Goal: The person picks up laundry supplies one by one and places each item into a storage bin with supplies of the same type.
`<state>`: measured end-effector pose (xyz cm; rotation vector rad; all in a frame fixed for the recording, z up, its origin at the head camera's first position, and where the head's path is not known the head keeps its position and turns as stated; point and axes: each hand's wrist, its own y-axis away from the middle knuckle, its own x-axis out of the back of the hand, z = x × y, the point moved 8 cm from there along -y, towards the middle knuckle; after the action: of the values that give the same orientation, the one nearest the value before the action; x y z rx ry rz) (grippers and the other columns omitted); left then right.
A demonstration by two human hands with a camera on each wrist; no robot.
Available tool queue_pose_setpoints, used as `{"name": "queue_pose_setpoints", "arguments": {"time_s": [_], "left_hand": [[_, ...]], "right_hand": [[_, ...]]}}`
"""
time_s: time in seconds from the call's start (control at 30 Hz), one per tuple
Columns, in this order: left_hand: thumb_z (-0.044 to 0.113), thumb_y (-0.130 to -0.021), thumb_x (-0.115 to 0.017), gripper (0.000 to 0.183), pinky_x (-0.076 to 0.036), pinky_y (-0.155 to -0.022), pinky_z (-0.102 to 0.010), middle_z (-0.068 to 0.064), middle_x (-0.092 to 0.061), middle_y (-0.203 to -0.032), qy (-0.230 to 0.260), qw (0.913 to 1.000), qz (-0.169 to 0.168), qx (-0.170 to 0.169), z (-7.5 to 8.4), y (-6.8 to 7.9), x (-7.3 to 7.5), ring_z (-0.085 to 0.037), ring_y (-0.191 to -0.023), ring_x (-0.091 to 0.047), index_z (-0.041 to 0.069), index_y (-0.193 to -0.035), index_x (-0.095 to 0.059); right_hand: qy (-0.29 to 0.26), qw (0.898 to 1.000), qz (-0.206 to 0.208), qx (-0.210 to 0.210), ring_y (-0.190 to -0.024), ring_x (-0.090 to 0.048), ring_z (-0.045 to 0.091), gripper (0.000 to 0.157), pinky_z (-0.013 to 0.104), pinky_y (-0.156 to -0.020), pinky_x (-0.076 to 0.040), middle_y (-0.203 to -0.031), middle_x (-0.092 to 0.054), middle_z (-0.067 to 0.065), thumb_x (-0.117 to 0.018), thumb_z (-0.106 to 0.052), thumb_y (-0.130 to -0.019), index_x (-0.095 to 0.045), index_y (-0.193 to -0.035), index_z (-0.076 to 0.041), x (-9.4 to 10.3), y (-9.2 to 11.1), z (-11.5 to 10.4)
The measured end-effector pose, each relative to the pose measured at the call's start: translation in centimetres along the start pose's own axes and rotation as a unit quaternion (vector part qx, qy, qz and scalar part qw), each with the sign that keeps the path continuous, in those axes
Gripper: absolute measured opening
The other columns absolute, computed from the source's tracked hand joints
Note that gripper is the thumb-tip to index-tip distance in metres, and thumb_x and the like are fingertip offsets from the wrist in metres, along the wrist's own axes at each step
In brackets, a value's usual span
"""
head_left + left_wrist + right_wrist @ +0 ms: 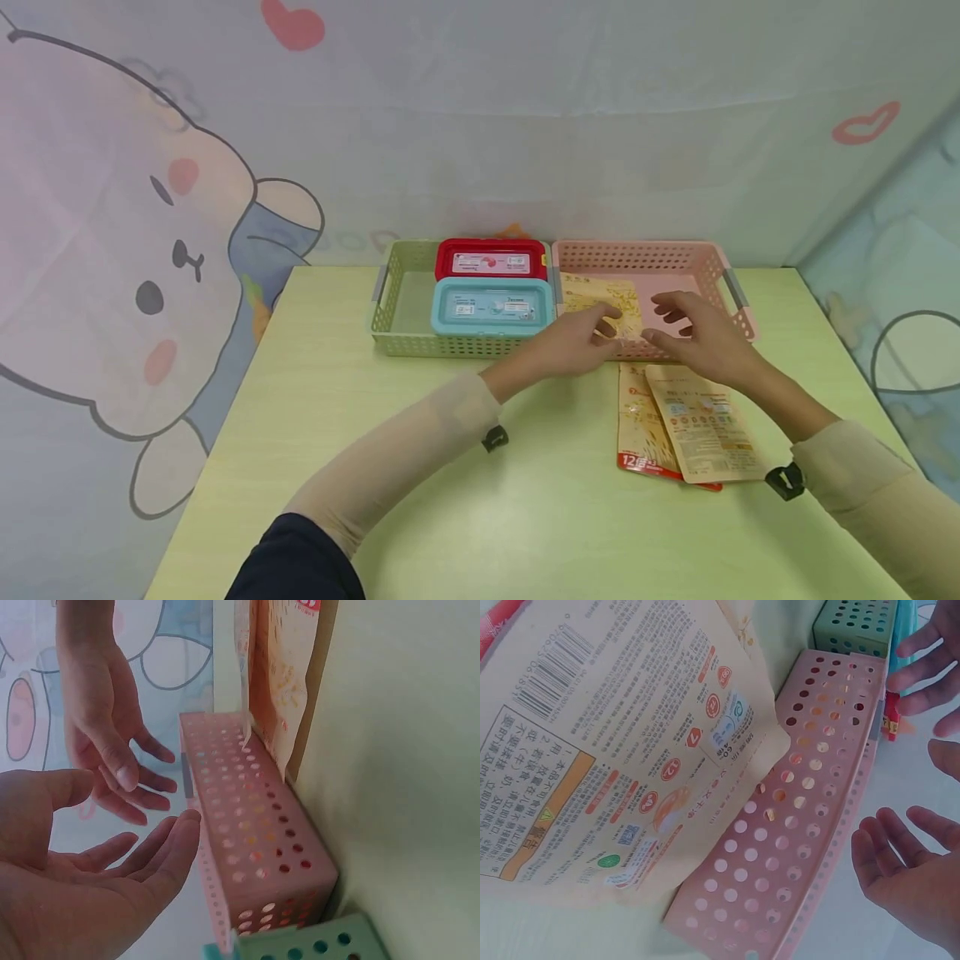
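Observation:
My left hand (573, 342) hovers over the front left of the pink basket (678, 260), fingers loosely bent and holding nothing. Below and beside it, a yellow pouch (596, 287) lies flat inside that basket. Facing it across a gap is my right hand (708, 337), above the basket's front right, its fingers relaxed and apart from anything. In the left wrist view both palms turn toward each other. Two more pouches overlap on the table in front of the basket: a red-edged pouch (639, 421) underneath and a tan printed pouch (708, 429) on top, back side up.
A green basket (408, 287) stands against the pink one on the left. In its right half sit a red-lidded box (487, 260) and a light blue box (491, 308). The table (480, 517) is pale yellow-green, with a printed curtain (637, 125) behind it.

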<state>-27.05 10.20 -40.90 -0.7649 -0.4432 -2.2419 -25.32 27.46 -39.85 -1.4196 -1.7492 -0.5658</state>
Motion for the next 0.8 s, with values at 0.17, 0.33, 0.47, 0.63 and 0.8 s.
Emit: {"name": "queue_pose_setpoints", "arguments": {"time_s": [0.17, 0.33, 0.47, 0.63, 0.8], "left_hand": [[0.036, -0.109, -0.06, 0.053, -0.056, -0.092, -0.024, -0.008, -0.068, -0.137, -0.014, 0.9994, -0.025, -0.019, -0.2, 0.1, -2.1, -0.016, -0.119, -0.068, 0.008, -0.153, -0.05], [0.034, -0.109, -0.061, 0.053, -0.055, -0.09, -0.021, -0.009, -0.067, -0.136, -0.015, 0.999, -0.033, -0.028, -0.6, 0.0, -4.0, -0.016, -0.118, -0.068, 0.007, -0.153, -0.051], [0.033, -0.108, -0.063, 0.056, -0.054, -0.087, -0.018, -0.009, -0.067, -0.136, -0.01, 0.9992, -0.027, -0.028, -1.0, -0.2, -4.9, -0.013, -0.114, -0.069, 0.008, -0.156, -0.049], [0.035, -0.107, -0.064, 0.058, -0.054, -0.09, -0.021, -0.008, -0.067, -0.137, 0.011, 0.9998, -0.015, -0.008, -2.0, -0.5, -6.2, -0.012, -0.114, -0.068, 0.008, -0.156, -0.048], [0.033, -0.107, -0.064, 0.059, -0.055, -0.091, -0.023, -0.01, -0.066, -0.138, 0.052, 0.9984, -0.019, 0.012, -2.4, -0.6, -7.3, -0.015, -0.118, -0.068, 0.003, -0.155, -0.048]], "right_hand": [[0.001, 1.0, 0.0, 0.004, -0.119, -0.061, 0.045, 0.054, 0.063, -0.094, -0.055, -0.137, -0.059, 0.03, -0.071, -0.022, -0.104, -0.052, -0.145, 0.008, 0.0, 0.4, -0.1], [0.002, 1.0, 0.012, 0.003, -0.115, -0.061, 0.042, 0.049, 0.061, -0.091, -0.056, -0.133, -0.061, 0.029, -0.069, -0.022, -0.105, -0.055, -0.141, 0.008, 0.2, 0.8, 0.0], [0.008, 1.0, 0.025, 0.001, -0.112, -0.063, 0.039, 0.046, 0.06, -0.088, -0.058, -0.128, -0.064, 0.025, -0.07, -0.023, -0.104, -0.057, -0.137, 0.007, 0.5, 1.2, 0.2], [0.014, 1.0, 0.024, -0.001, -0.109, -0.065, 0.038, 0.046, 0.057, -0.087, -0.058, -0.125, -0.066, 0.024, -0.071, -0.024, -0.104, -0.058, -0.137, 0.006, 0.9, 1.6, 0.7], [0.036, 0.999, 0.028, -0.001, -0.101, -0.067, 0.034, 0.044, 0.05, -0.082, -0.059, -0.117, -0.069, 0.022, -0.072, -0.024, -0.103, -0.061, -0.132, 0.007, 1.4, 2.0, 0.9]]}}
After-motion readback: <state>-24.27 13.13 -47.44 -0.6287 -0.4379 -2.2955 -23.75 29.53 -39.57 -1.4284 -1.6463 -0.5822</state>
